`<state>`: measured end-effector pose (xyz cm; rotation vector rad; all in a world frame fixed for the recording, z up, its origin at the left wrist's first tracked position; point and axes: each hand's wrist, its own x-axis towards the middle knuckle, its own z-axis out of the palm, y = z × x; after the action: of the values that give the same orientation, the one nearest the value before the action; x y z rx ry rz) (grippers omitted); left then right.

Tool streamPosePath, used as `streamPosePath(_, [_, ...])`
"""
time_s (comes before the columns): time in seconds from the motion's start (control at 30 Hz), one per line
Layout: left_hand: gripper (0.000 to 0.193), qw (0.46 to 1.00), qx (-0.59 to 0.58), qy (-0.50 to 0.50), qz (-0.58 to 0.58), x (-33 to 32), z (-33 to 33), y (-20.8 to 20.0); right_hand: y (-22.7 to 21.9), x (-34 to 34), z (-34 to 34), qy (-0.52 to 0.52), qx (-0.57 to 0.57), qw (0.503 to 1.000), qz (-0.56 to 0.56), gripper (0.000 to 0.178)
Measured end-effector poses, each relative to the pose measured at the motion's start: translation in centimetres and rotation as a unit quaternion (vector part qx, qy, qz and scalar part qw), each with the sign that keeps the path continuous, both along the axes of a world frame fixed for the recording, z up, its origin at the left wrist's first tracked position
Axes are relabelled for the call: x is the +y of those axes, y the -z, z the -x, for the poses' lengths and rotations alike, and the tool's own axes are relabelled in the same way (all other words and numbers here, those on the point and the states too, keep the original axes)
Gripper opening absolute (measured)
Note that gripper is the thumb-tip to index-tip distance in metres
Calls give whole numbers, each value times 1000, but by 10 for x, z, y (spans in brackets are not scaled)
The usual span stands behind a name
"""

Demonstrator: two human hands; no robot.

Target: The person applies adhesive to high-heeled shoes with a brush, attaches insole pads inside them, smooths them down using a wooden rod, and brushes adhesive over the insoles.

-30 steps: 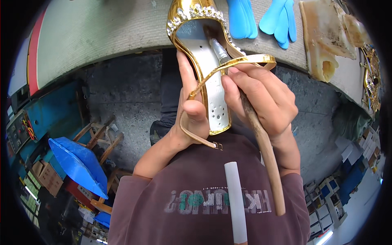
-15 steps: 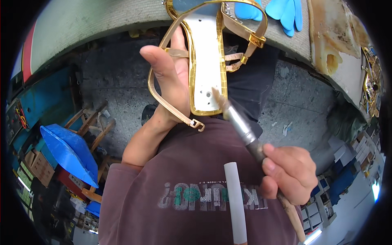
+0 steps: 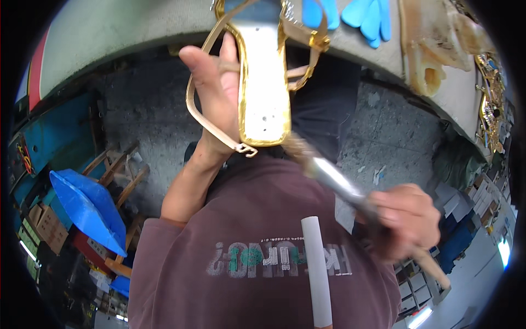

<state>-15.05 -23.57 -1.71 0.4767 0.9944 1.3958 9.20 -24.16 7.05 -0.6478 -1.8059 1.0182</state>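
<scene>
A sandal (image 3: 264, 82) with gold trim, a white footbed and tan straps rests in my left hand (image 3: 215, 90) near the table edge. The thumb and a finger show at its left side; the rest of the hand is hidden beneath it. One loose strap with a small buckle hangs along my left wrist. My right hand (image 3: 410, 222), smeared by motion, is closed round the handle of a brush (image 3: 339, 181). The bristles, blurred too, are by the lower right corner of the sandal's heel end; whether they touch it I cannot tell.
Light blue glove-like pieces (image 3: 370, 21) and a stained, glue-crusted sheet (image 3: 424, 49) lie on the table (image 3: 137, 24). Gold strappy parts (image 3: 490, 107) sit at the far right. A blue basin (image 3: 87, 211) stands left on the floor side. A white cylinder (image 3: 316, 271) rises at the lower middle.
In the view, the sandal and my left hand have shifted slightly left and up. My right hand has moved right with the brush, whose bristles have left the footbed's heel for its lower right corner.
</scene>
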Motion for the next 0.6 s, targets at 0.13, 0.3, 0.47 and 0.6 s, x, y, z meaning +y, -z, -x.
streamPosePath(0.13, [120, 999, -28, -16, 15, -12, 9, 4, -41, 76, -25, 298, 13, 930, -217, 32])
streamPosePath(0.3, [111, 999, -17, -37, 1, -30, -10, 2, -5, 136, 50, 250, -306, 914, 94, 22])
streamPosePath(0.47, [87, 993, 83, 61, -61, -38, -28, 9, 28, 253, 64, 294, -446, 824, 187, 36])
streamPosePath(0.6, [79, 992, 83, 65, -72, -17, -24, -1, 65, 272, 75, 281, -530, 785, 157, 34])
